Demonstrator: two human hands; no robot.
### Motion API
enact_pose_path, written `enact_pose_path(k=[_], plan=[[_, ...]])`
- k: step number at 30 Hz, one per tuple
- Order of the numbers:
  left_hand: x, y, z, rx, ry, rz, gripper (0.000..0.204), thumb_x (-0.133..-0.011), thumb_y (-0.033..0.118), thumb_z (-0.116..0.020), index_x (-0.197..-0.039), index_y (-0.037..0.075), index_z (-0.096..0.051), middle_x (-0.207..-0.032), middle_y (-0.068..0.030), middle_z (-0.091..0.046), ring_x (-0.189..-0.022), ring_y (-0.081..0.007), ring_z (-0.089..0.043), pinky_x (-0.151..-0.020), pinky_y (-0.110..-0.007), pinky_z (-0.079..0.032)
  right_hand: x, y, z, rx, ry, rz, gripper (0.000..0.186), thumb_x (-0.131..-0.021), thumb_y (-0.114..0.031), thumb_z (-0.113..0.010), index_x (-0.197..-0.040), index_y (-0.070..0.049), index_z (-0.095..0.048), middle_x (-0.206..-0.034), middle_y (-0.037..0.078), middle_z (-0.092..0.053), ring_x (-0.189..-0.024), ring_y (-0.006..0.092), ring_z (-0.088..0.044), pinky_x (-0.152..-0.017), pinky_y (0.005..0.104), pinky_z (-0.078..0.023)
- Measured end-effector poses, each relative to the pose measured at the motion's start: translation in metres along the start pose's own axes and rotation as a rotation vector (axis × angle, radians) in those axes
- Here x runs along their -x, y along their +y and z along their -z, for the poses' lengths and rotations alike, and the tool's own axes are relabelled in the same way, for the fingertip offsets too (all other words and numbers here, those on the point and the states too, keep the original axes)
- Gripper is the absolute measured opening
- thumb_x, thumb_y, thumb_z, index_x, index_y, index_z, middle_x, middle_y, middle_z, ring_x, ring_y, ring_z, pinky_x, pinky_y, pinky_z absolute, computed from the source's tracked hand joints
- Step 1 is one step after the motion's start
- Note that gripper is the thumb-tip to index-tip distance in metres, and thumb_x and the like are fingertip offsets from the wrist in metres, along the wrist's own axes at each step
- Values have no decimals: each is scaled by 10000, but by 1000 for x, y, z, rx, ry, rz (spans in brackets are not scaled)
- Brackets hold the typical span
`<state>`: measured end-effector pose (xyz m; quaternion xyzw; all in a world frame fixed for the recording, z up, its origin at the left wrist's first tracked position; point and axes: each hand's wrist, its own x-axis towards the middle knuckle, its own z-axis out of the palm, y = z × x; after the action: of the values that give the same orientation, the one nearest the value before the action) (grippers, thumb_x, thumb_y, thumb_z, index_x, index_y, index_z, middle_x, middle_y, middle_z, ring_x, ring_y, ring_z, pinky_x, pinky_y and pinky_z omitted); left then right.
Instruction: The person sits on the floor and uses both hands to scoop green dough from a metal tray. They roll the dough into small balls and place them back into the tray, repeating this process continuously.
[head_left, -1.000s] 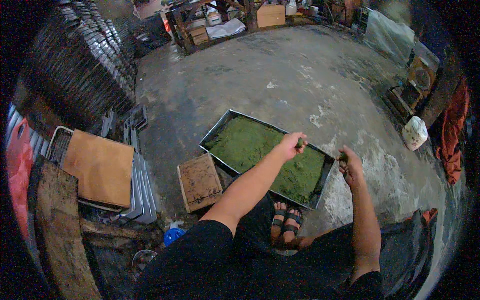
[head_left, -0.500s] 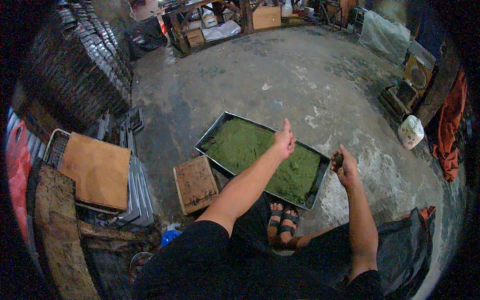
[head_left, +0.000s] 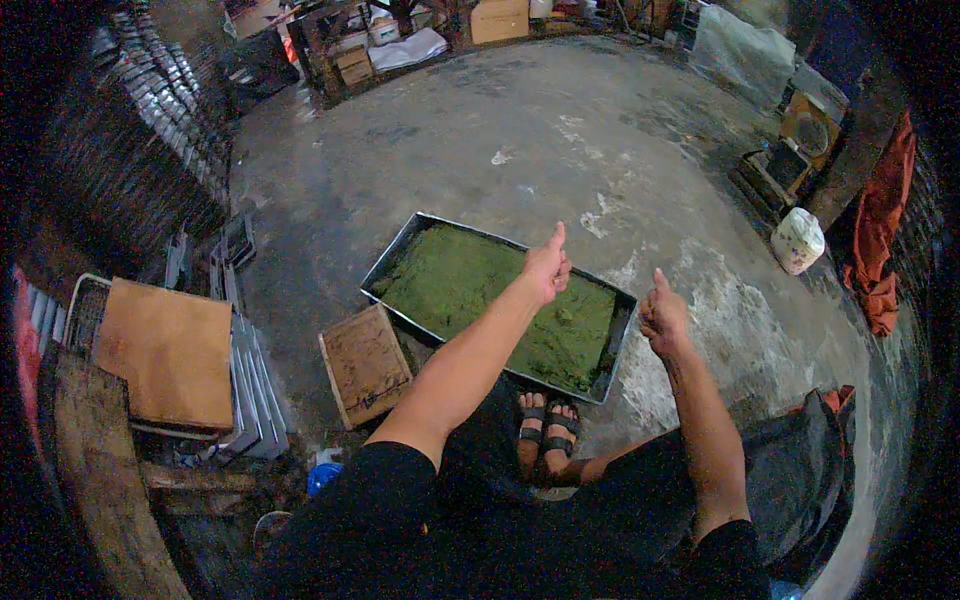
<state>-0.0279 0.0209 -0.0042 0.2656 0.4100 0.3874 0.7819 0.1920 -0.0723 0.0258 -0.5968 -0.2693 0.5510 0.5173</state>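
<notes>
A long metal tray (head_left: 470,358) lies on the floor in front of my feet, filled with a green, crumbly, damp-looking mass (head_left: 450,275). My left hand (head_left: 547,272) hangs over its far right half, fingers curled in and thumb stretched up; nothing shows in it. Just off the tray's right end is my right hand (head_left: 666,318), also closed with the thumb up. Its curled fingers hide the palm, so whatever may be inside cannot be made out. Neither hand appears to touch the tray.
A shallow wooden box (head_left: 365,365) sits against the tray's near left corner. At left stand a brown board (head_left: 165,350) and metal panels (head_left: 255,395). A white container (head_left: 798,241) and orange cloth (head_left: 880,250) are at right. My sandalled feet (head_left: 548,420) are close to the tray.
My right hand has closed, and the dark patch seen in its palm is now hidden. The left hand keeps its curled, thumb-up shape. The whole view has shifted slightly.
</notes>
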Motion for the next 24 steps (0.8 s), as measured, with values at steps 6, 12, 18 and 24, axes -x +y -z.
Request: enact_pose_path(k=[6, 12, 18, 24], plan=[[2, -19, -11, -211, -138, -4, 300, -869, 348, -591, -932, 54, -600, -839, -70, -609, -698, -162, -567, -558, -303, -466, -10, 28, -8, 804, -119, 744, 280, -766, -277, -690, -870, -30, -609, -719, 107, -606, -641, 218, -579, -587, 335, -467], [6, -37, -25, -301, -300, 25, 269, -860, 154, -604, -1097, 24, -597, -946, -71, -643, -777, -167, -612, -634, -307, -511, 12, 20, -27, 992, -100, 682, 390, -663, -225, -732, -993, -56, -611, -884, 163, -635, -795, 334, -622, -713, 407, -497], [20, -30, -37, -375, -285, 27, 254, -862, 155, -612, -1081, 26, -604, -852, -31, -641, -674, -116, -578, -604, -264, -490, 14, 19, -19, 1040, -43, 917, 270, -678, -140, -689, -918, -23, -649, -798, 156, -636, -752, 283, -636, -671, 356, -500], [21, -34, -38, -301, -253, 25, 252, -842, 127, -631, -1072, 29, -597, -866, -40, -637, -691, -137, -588, -607, -261, -493, 9, 21, -19, 883, -48, 845, 227, -707, -145, -651, -908, -40, -675, -809, 144, -646, -708, 281, -627, -645, 362, -493]])
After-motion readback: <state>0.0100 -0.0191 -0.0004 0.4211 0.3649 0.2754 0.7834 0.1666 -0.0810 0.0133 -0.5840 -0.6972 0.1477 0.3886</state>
